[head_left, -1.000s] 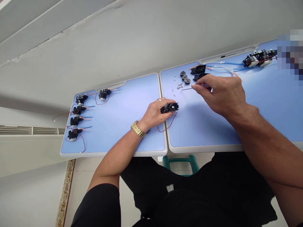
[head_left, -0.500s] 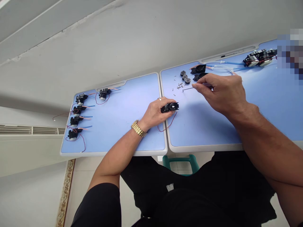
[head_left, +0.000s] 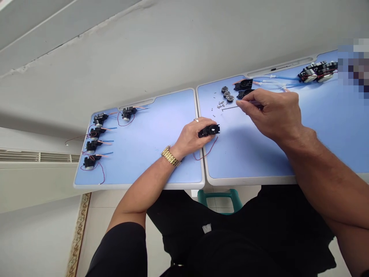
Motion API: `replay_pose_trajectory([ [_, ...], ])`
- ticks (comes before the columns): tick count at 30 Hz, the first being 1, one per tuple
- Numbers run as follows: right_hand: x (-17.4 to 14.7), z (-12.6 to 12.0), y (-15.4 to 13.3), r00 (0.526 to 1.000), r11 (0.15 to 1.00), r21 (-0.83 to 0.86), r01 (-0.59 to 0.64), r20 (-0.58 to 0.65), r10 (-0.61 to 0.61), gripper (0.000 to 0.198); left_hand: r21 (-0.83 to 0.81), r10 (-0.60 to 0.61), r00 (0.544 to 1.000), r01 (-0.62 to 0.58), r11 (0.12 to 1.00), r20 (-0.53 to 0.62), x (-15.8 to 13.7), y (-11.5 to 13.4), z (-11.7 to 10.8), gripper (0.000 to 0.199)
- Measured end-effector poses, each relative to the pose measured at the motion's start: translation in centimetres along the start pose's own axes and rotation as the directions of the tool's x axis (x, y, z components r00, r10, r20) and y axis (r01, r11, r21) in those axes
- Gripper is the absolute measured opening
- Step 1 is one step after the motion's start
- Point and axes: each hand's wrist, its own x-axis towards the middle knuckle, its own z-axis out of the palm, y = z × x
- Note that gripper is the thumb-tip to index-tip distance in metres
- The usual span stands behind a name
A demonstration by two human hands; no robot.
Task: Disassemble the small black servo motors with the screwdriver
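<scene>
During apparent pickup of small silver screws [head_left: 220,105], a black plastic housing [head_left: 205,131] is clamped over the blue surface [head_left: 230,157] by the left hand [head_left: 190,134], and a slim metal driver [head_left: 231,108], pinched by the right hand [head_left: 272,111], must be steadied.

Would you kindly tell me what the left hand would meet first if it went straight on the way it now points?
Most likely the right hand: the left hand, gripping the black part, points rightward and slightly forward. Depth is unclear, so it might pass underneath instead.

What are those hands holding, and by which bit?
Left hand: a black part, gripped by its sides. Right hand: a thin tool, held at its handle end.
</scene>
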Motion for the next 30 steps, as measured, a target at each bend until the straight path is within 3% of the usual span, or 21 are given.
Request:
replay_pose_trajectory([
  [5,0.1,0.0,-0.3,1.0,1.0,0.007,-0.009,-0.018,0.009,0.03,0.104,0.024,0.999,-0.019,0.994,-0.041,0.5,-0.8,1.4,0.05],
  [14,-0.2,-0.3,-1.2,1.0,0.998,0.066,-0.021,0.004,0.021,0.027,0.125,0.007,1.0,-0.006,0.992,-0.008,2.0,-0.9,3.6,0.065],
  [23,0.0,0.1,0.0,0.996,0.994,0.102,0.03,-0.085,-0.021,0.03,0.161,-0.093,0.996,0.094,0.982,-0.016,3.7,-0.8,3.6,0.054],
  [30,0.3,-0.3,0.0,0.989,0.993,0.101,0.053,-0.145,-0.038,0.027,0.086,-0.064,0.993,0.073,0.994,-0.102,2.8,-0.8,2.4,0.045],
])
